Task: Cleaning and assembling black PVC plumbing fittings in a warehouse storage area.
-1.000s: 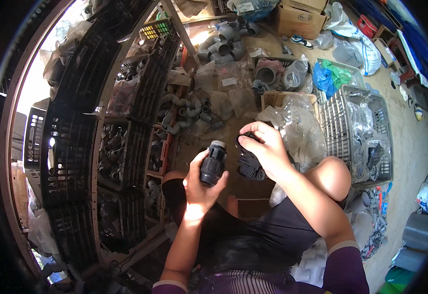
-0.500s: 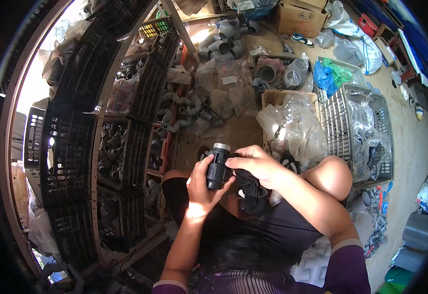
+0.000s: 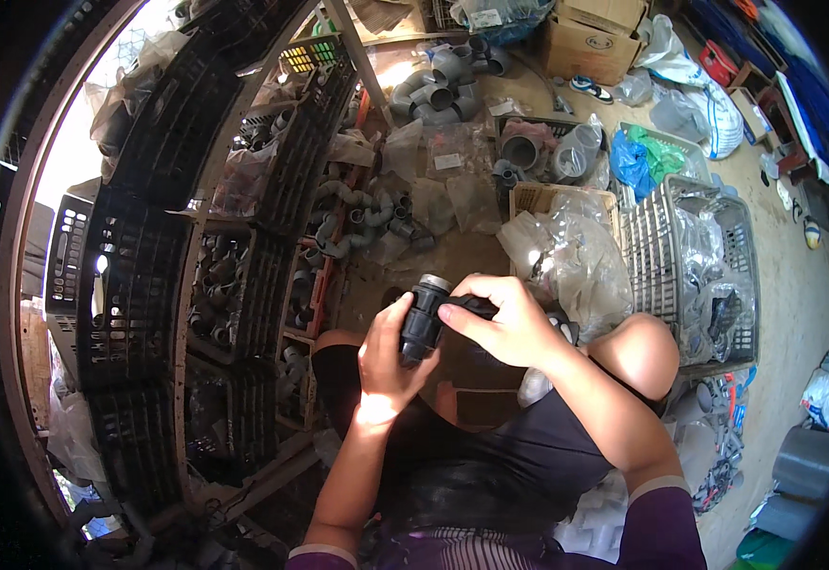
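Observation:
My left hand (image 3: 382,366) is wrapped round a black plastic pipe fitting (image 3: 421,323), a ribbed cylinder with a pale grey ring at its upper end. It is held roughly upright, tilted a little, above my lap. My right hand (image 3: 505,321) comes in from the right, its thumb against the fitting's side. In its closed fingers is a black cloth (image 3: 473,304), mostly hidden by the hand.
Black crates (image 3: 139,271) of pipe fittings stack on a rack at the left. Grey elbows (image 3: 441,84) and plastic bags (image 3: 450,161) lie on the floor ahead. At the right stand a beige crate (image 3: 538,198) and a grey crate (image 3: 657,247) with bags.
The black cloth that hung down below my right hand is now drawn up and gathered at the fitting. My left hand still grips the fitting, which has tilted slightly.

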Available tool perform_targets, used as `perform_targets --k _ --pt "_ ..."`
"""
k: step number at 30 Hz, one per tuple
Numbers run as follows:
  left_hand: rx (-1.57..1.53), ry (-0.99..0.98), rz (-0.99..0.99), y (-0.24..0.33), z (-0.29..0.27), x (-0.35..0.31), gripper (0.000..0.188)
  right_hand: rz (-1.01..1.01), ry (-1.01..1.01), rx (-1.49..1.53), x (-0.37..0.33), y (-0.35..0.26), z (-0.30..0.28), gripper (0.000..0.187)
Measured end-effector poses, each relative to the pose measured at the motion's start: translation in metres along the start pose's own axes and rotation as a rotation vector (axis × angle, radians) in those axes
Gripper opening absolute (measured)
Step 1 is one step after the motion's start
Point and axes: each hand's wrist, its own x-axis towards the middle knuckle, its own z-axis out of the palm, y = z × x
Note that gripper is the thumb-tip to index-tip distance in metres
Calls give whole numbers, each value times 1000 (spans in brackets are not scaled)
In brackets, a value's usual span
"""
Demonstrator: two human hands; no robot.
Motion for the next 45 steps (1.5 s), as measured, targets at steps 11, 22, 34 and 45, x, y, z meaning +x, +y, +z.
perform_targets --k 11,22,34,45 --pt "-12 -40 150 -7 -3 -3 71 550 -193 421 3 21 -2 23" --pt "51 -174 207 -13 -11 -5 71 306 -67 -199 -3 19 11 18" --pt "-265 -84 -189 8 -4 -7 62 110 173 9 13 6 -27 26" --pt "-97 -10 90 3 -6 1 68 437 -184 296 -2 0 2 24"
